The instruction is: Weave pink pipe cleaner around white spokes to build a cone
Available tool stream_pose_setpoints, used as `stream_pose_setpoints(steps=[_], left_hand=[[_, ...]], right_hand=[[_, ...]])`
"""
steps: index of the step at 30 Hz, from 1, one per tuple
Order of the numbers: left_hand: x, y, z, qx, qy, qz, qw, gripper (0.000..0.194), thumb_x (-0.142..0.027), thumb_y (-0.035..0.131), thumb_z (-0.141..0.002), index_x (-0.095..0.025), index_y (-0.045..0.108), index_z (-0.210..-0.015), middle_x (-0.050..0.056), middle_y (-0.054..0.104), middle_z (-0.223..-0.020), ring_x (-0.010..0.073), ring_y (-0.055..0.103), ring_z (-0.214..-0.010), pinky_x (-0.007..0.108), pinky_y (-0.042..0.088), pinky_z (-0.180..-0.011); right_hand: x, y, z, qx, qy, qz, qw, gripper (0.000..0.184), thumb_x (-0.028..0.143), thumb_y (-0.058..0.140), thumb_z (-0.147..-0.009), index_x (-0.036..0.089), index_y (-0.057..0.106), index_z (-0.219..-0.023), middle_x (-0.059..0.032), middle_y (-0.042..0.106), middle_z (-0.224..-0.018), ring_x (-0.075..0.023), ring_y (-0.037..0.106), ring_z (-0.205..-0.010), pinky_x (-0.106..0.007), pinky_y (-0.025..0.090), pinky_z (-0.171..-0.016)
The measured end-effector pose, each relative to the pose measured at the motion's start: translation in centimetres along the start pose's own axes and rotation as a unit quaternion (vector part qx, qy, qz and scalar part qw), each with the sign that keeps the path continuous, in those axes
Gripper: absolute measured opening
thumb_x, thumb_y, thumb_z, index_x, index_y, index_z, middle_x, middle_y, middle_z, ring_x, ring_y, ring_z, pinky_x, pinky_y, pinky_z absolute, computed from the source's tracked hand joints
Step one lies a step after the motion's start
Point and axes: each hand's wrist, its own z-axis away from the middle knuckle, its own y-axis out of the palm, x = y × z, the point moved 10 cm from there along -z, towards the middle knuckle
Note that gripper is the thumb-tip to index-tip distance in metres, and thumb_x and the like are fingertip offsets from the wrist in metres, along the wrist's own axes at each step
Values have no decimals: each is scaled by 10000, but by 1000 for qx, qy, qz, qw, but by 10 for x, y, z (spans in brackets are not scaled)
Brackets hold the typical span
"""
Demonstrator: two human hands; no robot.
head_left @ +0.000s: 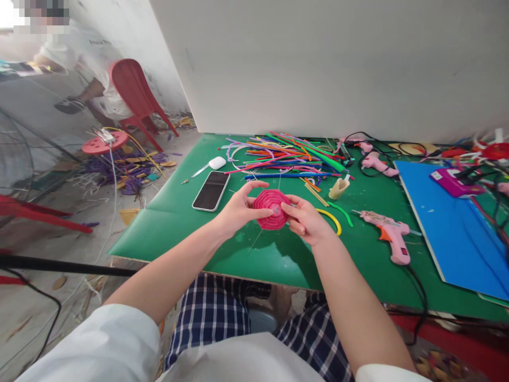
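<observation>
Both my hands hold a round pink woven disc (270, 207) made of pipe cleaners, a little above the green table (191, 233). My left hand (238, 207) grips its left edge, thumb across the front and fingers curled behind. My right hand (304, 220) pinches the disc's right edge near the centre. Thin wire ends stick out from the disc. A yellow pipe cleaner (332, 217) curves on the table just beyond my right hand.
A pile of coloured pipe cleaners (286, 156) lies at the back. A phone (211, 191) and a white earbud case (217, 163) lie to the left. Pink glue guns (389, 236) (376, 163), a blue mat (457, 228) and cables lie to the right. Another person sits by a red chair (135, 95) far left.
</observation>
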Motion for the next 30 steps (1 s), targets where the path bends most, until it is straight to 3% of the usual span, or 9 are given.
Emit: stream_pose_setpoints(steps=[5, 7, 9, 10, 11, 15, 19, 23, 30], left_hand=[[-2, -9, 4, -11, -3, -76, 997, 714, -305, 712, -657, -213, 386, -1285, 27, 682, -759, 184, 642, -713, 331, 492, -706], [-11, -28, 14, -98, 33, -170, 980, 609, -329, 677, -693, -222, 451, -1248, 33, 683, -809, 190, 634, -792, 339, 470, -770], [-30, -52, 36, -243, 107, -247, 932, 374, -341, 626, -742, -230, 577, -1096, 34, 671, -905, 187, 604, -902, 330, 431, -852], [-31, -58, 45, -288, 117, -255, 915, 284, -355, 608, -756, -222, 620, -1007, 34, 668, -904, 184, 604, -872, 320, 439, -831], [-26, -58, 49, -291, 106, -250, 917, 245, -370, 607, -756, -214, 644, -942, 34, 673, -885, 185, 609, -833, 316, 449, -806], [20, -23, 31, -129, -22, -116, 985, 327, -407, 653, -711, -180, 674, -946, 71, 690, -968, 226, 619, -888, 339, 451, -807], [41, 8, 18, -40, -110, 73, 990, 377, -392, 680, -698, -142, 665, -980, 107, 686, -983, 240, 619, -935, 328, 458, -780], [47, 12, 14, -53, -135, 156, 977, 340, -347, 728, -654, -139, 687, -919, 102, 698, -927, 198, 635, -854, 300, 462, -749], [55, 10, 15, -68, -141, 186, 970, 269, -294, 754, -624, -149, 705, -845, 68, 708, -852, 155, 635, -766, 261, 455, -701]], right_hand=[[1, -6, -1, -19, -8, -26, 999, 325, 327, 727, -656, 196, 520, -870, 114, 484, -397, 0, 278, -214, -109, 174, -233], [5, -12, -2, -41, -16, -49, 998, 315, 306, 738, -641, 192, 525, -843, 98, 534, -464, 13, 287, -223, -106, 173, -233], [7, -18, -1, -61, -20, -73, 995, 312, 285, 750, -621, 189, 527, -817, 87, 566, -520, 23, 288, -233, -103, 170, -231], [8, -19, -1, -66, -20, -83, 994, 311, 276, 754, -614, 189, 528, -809, 86, 569, -532, 25, 288, -236, -102, 170, -230], [8, -20, -1, -68, -19, -92, 993, 309, 269, 757, -609, 190, 529, -803, 88, 567, -534, 25, 286, -239, -101, 170, -230], [5, -17, -1, -62, -15, -107, 992, 293, 261, 757, -613, 190, 531, -785, 92, 560, -540, 28, 290, -247, -97, 173, -232], [2, -12, -1, -56, -18, -94, 994, 293, 279, 752, -623, 194, 527, -790, 93, 552, -553, 28, 284, -252, -101, 174, -234], [4, -9, -1, -53, -26, -82, 995, 307, 303, 751, -624, 194, 521, -796, 109, 496, -490, 20, 279, -253, -105, 178, -238], [7, -5, 2, -50, -37, -74, 995, 324, 311, 749, -628, 196, 513, -817, 112, 491, -473, 18, 270, -243, -109, 167, -235]])
